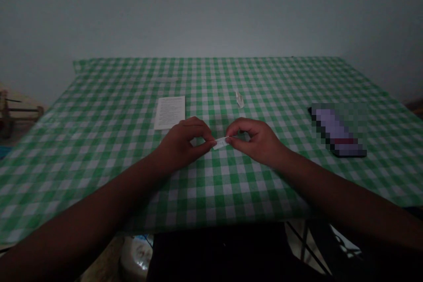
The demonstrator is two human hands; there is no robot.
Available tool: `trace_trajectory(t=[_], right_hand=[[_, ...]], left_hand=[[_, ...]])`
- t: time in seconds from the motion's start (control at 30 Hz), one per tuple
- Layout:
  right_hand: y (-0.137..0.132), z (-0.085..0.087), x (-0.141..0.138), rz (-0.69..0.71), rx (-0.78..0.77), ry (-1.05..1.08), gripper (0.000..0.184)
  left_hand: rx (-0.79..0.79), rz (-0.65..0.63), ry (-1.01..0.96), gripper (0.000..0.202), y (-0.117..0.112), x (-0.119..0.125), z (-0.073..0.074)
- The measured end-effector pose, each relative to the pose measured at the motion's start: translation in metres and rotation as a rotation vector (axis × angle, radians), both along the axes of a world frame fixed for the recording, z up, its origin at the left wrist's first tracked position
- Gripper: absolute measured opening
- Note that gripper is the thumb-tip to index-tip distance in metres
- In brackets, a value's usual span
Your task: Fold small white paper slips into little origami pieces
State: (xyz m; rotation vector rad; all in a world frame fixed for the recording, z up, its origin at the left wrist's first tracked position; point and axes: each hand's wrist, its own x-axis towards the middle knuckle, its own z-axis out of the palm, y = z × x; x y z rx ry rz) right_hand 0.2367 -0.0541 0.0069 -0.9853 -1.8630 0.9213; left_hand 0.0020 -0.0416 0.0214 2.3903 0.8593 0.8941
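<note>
- L hand [184, 144], R hand [255, 142]: fingertips pinch white slip [220, 142] at both ends, mid-table
- printed card [169, 113] left of centre
- clear piece [239, 99] beyond slip
- blurred item [337, 130] nr R table edge

Left hand [183, 144]: we pinch thumb against forefinger, knuckles up.
Right hand [254, 141]: we pinch likewise, just beside the left.
Left arm [89, 207], Right arm [343, 185]: we reach both forward, angled inward.
</note>
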Motion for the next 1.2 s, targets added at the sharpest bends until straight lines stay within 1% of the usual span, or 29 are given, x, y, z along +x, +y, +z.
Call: trace_trajectory(t=[0.13, 0.23, 0.33, 0.4, 0.47, 0.5, 0.6, 0.7, 0.83, 0.93, 1.03, 1.13, 1.2], right_hand=[[0.002, 0.001, 0.001, 0.033, -0.041, 0.005, 0.002], [0.004, 0.003, 0.004, 0.05, -0.068, 0.008, 0.007], [0.005, 0.005, 0.006, 0.034, -0.081, 0.02, 0.013], [0.005, 0.006, 0.005, 0.01, -0.064, 0.021, 0.012], [0.005, 0.004, 0.004, -0.005, -0.027, 0.01, 0.005], [0.004, 0.004, 0.003, -0.002, -0.008, 0.001, 0.005], [0.003, 0.001, 0.0, 0.065, 0.018, -0.005, 0.009], [0.003, 0.001, -0.001, 0.117, -0.01, 0.034, 0.013], [0.004, 0.001, 0.0, 0.11, -0.07, 0.067, 0.017], [0.006, 0.001, 0.002, 0.03, -0.1, 0.021, 0.02], [0.008, 0.001, 0.004, -0.037, 0.0, -0.08, 0.018], [0.01, 0.0, 0.005, -0.013, 0.125, -0.178, 0.014], [0.01, -0.003, 0.004, -0.001, 0.141, -0.217, 0.009]], left_hand=[[-0.016, 0.001, 0.005, 0.009, -0.001, 0.0, 0.001], [-0.048, 0.014, 0.011, 0.01, -0.001, -0.001, 0.002], [-0.061, 0.034, 0.009, 0.011, 0.0, -0.003, 0.003], [-0.046, 0.037, 0.007, 0.011, 0.001, -0.003, 0.002], [-0.036, 0.03, 0.004, 0.01, 0.001, -0.003, 0.002], [-0.035, 0.025, 0.002, 0.01, 0.001, -0.003, 0.002], [-0.032, 0.009, -0.003, 0.01, 0.0, -0.001, 0.002], [-0.036, 0.003, -0.003, 0.01, -0.001, 0.0, 0.003], [-0.113, 0.003, -0.035, 0.01, -0.001, 0.001, 0.001], [-0.215, 0.05, -0.036, 0.013, 0.0, 0.0, -0.001], [-0.214, 0.111, 0.057, 0.015, 0.003, -0.003, -0.003], [-0.199, 0.18, 0.154, 0.015, 0.008, -0.004, -0.008], [-0.202, 0.218, 0.212, 0.014, 0.011, -0.005, -0.013]])
